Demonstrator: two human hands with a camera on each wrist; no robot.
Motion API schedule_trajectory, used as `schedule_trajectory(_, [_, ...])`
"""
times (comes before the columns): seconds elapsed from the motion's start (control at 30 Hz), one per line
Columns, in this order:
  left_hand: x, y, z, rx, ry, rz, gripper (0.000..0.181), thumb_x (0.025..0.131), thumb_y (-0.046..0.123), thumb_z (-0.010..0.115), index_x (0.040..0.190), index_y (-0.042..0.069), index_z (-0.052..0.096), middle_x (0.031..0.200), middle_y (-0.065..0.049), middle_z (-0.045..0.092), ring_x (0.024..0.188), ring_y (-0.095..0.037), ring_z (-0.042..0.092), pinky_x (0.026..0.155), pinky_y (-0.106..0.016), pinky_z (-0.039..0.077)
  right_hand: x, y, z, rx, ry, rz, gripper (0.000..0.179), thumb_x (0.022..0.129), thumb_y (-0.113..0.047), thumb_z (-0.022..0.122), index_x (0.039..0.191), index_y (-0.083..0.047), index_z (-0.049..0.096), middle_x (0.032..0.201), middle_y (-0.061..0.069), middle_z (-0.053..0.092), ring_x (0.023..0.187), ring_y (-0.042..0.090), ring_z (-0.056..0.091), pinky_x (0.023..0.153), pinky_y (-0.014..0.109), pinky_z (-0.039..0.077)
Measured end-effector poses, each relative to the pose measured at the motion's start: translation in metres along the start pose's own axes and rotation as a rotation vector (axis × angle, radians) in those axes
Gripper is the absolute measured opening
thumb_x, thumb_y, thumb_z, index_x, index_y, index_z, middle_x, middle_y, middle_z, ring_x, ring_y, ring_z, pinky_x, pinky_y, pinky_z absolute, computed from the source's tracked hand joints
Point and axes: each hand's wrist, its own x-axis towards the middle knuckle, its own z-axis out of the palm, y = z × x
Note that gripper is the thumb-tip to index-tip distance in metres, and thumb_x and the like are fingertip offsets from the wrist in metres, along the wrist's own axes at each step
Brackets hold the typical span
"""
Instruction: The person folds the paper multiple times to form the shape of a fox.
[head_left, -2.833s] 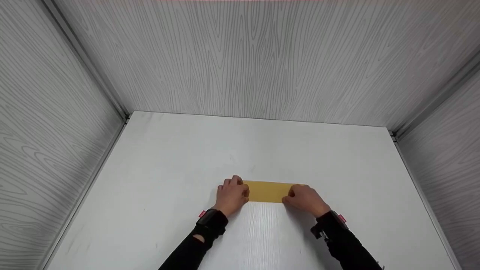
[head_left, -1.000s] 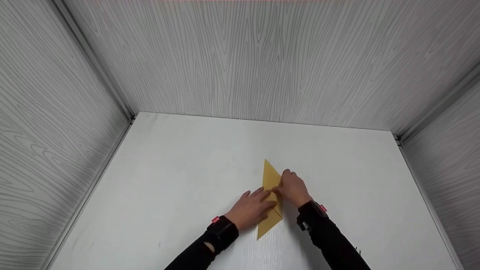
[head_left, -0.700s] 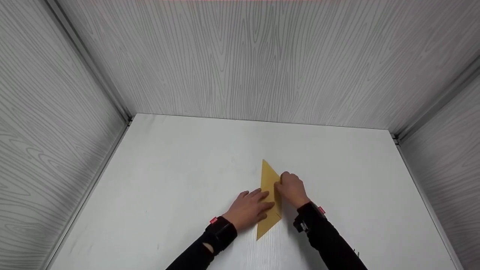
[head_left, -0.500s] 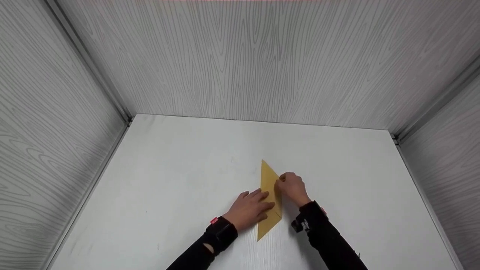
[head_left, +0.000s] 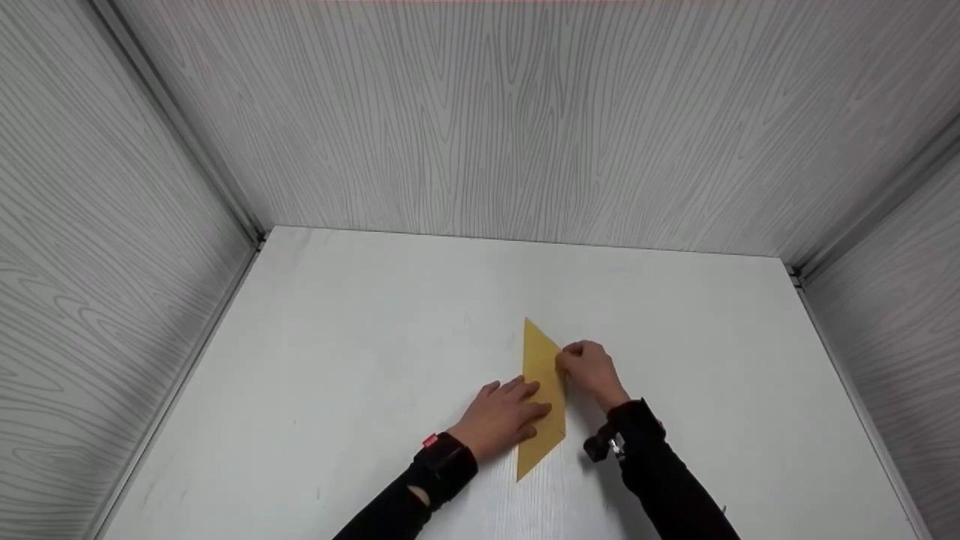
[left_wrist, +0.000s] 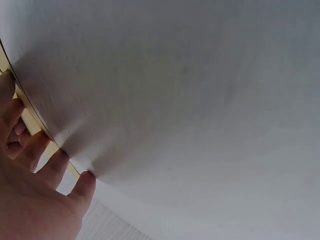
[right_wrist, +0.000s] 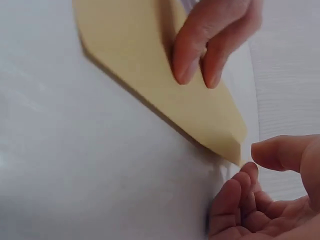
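Note:
A folded sheet of yellow paper (head_left: 541, 364) lies lengthwise on the white table, pointed at its far and near ends. My left hand (head_left: 495, 420) presses on its left side with spread, fairly straight fingers. In the left wrist view, the left fingertips reach over the paper's edge (left_wrist: 32, 120) onto the tabletop. My right hand (head_left: 592, 371) pinches the paper's far right corner. The right wrist view has the right thumb and curled index finger close together at that corner, where a small tip of paper (right_wrist: 243, 163) shows; the left fingers (right_wrist: 187, 57) rest farther up the sheet.
The white tabletop (head_left: 390, 300) spreads around both hands. Grey wood-grain panels stand at the back (head_left: 480, 127), the left (head_left: 97, 247) and the right (head_left: 892, 315). Black bands (head_left: 446, 463) with small devices circle both wrists.
Earlier the paper lay crosswise as a strip, held at both ends. Now it lies lengthwise with slanted ends. Lately my right hand has shifted slightly along the right edge to the corner; the left stays.

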Motion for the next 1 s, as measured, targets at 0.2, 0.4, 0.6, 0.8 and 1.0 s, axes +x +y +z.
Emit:
schedule_trajectory(0.2, [0.002,0.001,-0.002,-0.021,-0.015,-0.013,0.043,0.105,0.036,0.064,0.148,0.034,0.062,0.163,0.0,0.051,0.156,-0.026,0.043,0.121,-0.053,0.043,0.0,-0.004,0.001,0.112,0.005,-0.025,0.022,0.098,-0.012,0.064,0.113,0.002,0.069,0.097,0.009,0.066,0.085,0.016,0.064,0.071,0.024,0.053])
schedule_trajectory(0.4, [0.003,0.001,-0.005,-0.086,-0.029,-0.017,0.049,0.103,0.033,0.068,0.152,0.03,0.058,0.163,-0.003,0.049,0.156,-0.025,0.041,0.122,-0.054,0.041,-0.002,-0.003,0.003,0.06,0.06,-0.057,0.018,0.097,-0.01,0.068,0.11,0.001,0.069,0.096,0.01,0.066,0.08,0.016,0.064,0.067,0.023,0.052])
schedule_trajectory(0.6, [0.003,-0.007,-0.003,-0.321,0.061,-0.073,0.068,0.098,0.023,0.075,0.159,0.02,0.046,0.166,-0.009,0.042,0.153,-0.027,0.045,0.123,-0.051,0.041,-0.006,-0.005,0.001,0.036,0.118,-0.152,0.018,0.095,-0.013,0.069,0.109,-0.001,0.07,0.1,0.014,0.072,0.082,0.016,0.066,0.067,0.022,0.049])
schedule_trajectory(0.8, [0.01,-0.016,-0.003,-0.651,0.202,-0.228,0.076,0.099,0.022,0.074,0.163,0.007,0.035,0.166,-0.015,0.038,0.153,-0.031,0.045,0.125,-0.047,0.04,-0.015,-0.01,-0.004,0.162,0.112,-0.221,0.016,0.096,-0.01,0.071,0.109,-0.001,0.071,0.102,0.015,0.075,0.083,0.013,0.071,0.076,0.027,0.06])
schedule_trajectory(1.0, [0.014,-0.018,-0.01,-0.901,0.243,-0.333,0.079,0.101,0.028,0.073,0.164,0.004,0.032,0.153,-0.018,0.055,0.138,-0.034,0.06,0.115,-0.051,0.05,-0.026,-0.016,-0.009,0.305,0.082,-0.266,0.016,0.097,-0.006,0.072,0.11,0.002,0.068,0.103,0.015,0.073,0.083,0.01,0.07,0.082,0.032,0.064])
